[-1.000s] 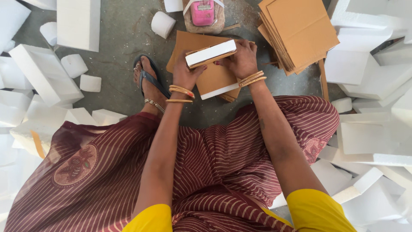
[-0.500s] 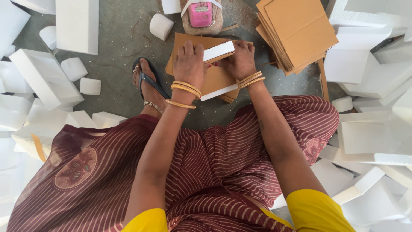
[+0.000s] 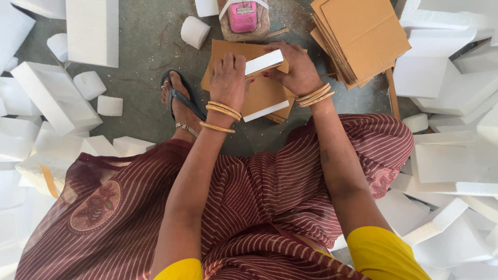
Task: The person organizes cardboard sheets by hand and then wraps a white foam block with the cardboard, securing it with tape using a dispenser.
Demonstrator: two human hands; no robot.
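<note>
White foam block (image 3: 263,63) sits upper centre of the frame over a cardboard sheet (image 3: 262,96) (long axis tilted up-right), clamped at both ends between left hand (image 3: 228,78) and right hand (image 3: 296,70).

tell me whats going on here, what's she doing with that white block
A person sits on the floor and holds a small white foam block between both hands over a brown cardboard sheet. The left hand presses flat against the block's near end, and the right hand grips its far end. A stack of cardboard sheets lies to the right, and a pink device sits just ahead. White foam pieces lie scattered around.
</note>
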